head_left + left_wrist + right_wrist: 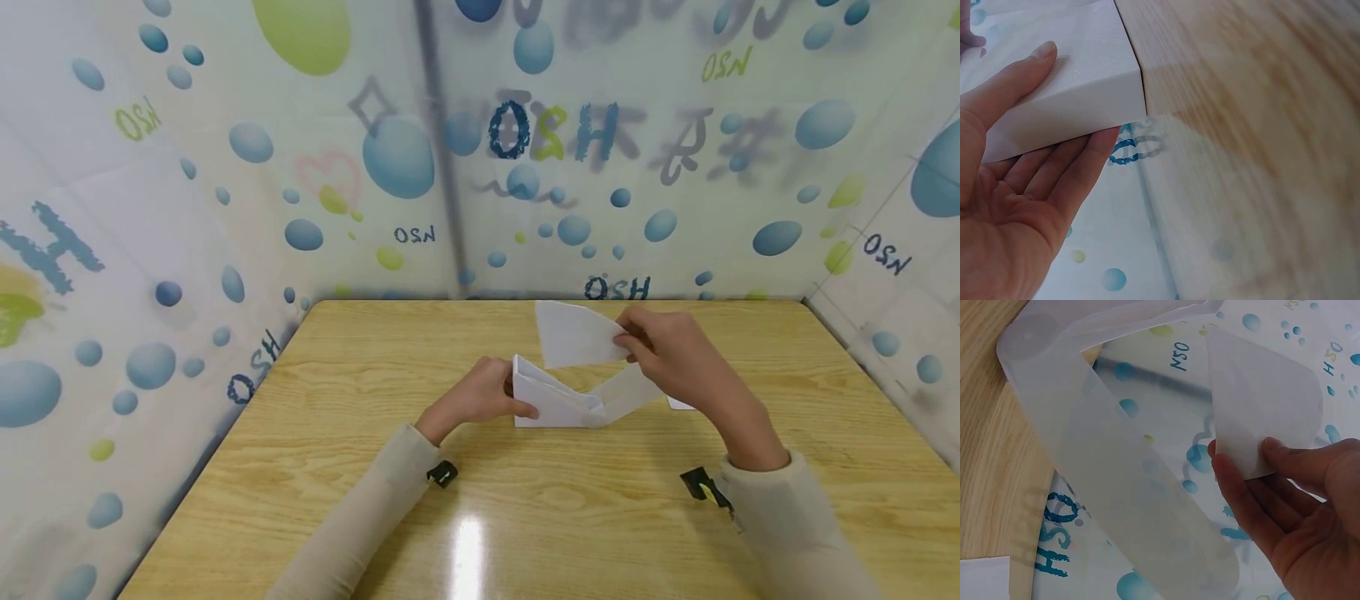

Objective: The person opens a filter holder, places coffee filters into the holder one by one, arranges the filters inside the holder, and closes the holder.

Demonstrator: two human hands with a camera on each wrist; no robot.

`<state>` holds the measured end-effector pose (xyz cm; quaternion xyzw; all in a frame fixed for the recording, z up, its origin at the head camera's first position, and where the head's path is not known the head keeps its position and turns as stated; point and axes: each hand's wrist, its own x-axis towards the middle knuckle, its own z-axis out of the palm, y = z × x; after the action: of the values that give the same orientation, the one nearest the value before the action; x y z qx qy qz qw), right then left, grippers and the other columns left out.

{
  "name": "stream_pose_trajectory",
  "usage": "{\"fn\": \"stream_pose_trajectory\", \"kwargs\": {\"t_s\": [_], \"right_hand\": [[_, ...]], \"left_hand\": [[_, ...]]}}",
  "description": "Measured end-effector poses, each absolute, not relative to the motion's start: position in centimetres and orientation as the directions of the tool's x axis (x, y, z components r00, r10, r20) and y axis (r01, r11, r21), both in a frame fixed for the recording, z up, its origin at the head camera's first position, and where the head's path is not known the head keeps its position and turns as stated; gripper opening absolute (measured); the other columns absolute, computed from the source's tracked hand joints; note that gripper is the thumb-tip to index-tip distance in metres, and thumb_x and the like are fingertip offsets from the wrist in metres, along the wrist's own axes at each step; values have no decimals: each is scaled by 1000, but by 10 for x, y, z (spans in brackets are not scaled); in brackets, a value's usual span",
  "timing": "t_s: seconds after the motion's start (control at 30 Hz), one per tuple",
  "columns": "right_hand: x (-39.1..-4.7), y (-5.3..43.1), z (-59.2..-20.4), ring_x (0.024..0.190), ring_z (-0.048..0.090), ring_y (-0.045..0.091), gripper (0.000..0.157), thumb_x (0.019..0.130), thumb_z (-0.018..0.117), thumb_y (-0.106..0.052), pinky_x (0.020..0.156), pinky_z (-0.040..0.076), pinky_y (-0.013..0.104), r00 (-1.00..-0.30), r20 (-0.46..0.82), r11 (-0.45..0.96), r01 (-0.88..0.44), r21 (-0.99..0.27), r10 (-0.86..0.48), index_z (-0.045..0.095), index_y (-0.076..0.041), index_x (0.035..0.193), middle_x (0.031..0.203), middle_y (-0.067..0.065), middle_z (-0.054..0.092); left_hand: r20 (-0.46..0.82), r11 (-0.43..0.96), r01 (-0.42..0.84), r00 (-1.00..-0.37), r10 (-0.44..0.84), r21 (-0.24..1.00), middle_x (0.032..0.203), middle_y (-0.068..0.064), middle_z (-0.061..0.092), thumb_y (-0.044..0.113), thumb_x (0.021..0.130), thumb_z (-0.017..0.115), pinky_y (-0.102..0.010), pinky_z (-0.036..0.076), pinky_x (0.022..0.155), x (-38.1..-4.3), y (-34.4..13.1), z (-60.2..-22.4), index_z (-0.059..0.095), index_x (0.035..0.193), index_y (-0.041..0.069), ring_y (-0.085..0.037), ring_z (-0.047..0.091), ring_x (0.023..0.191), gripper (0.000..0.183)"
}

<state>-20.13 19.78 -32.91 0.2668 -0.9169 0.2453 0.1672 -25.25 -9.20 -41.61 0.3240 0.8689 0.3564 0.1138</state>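
A white open-topped box (555,404) with a slanted upper edge stands on the table. My left hand (483,392) grips its left end, thumb on the textured face (1085,37) and fingers on the opposite side. From the box's right end a translucent plastic strip (1116,462) with a rounded tip angles up and outward. At that joint, the right wrist view shows a faint round mark. Above the strip, my right hand (671,346) pinches a thin white piece (1266,394) with one curved edge by its lower corner, thumb against fingers, apart from the box.
A flat white item (681,403) lies on the wooden table (360,350) beyond my right wrist, partly hidden by it. Printed curtains (660,258) with bubbles and letters surround the back and sides. Dark straps (442,474) hang by both sleeves.
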Motion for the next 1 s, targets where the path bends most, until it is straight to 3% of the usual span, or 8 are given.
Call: {"fn": "stream_pose_trajectory", "kwargs": {"t_s": [0.3, 0.57, 1.0], "right_hand": [[-202, 194, -330, 69, 70, 17, 2, 100, 66, -5, 64, 55, 27, -803, 422, 726, -577, -375, -421, 69, -6, 100, 80, 4, 73], [-205, 186, -337, 64, 61, 4, 7, 96, 70, -2, 61, 52, 26, -758, 468, 695, -630, -346, -454, 68, -9, 96, 75, 0, 69], [-206, 177, -341, 63, 61, 4, 6, 98, 67, -3, 61, 53, 27, -764, 431, 683, -634, -362, -481, 65, -8, 100, 77, 2, 70]], "left_hand": [[40, 538, 495, -760, 649, 682, 98, -2, 80, 21, 85, 88, -22, 57, 67, -253, -91, -414, 77, 113, 13, -4, 71, 76, 31], [35, 532, 481, -764, 644, 697, 99, -4, 80, 20, 84, 88, -22, 57, 68, -253, -92, -415, 76, 112, 12, -5, 72, 78, 31], [42, 535, 491, -762, 646, 687, 97, -3, 80, 21, 84, 88, -22, 57, 69, -253, -93, -416, 74, 112, 13, -4, 71, 76, 32]]}}
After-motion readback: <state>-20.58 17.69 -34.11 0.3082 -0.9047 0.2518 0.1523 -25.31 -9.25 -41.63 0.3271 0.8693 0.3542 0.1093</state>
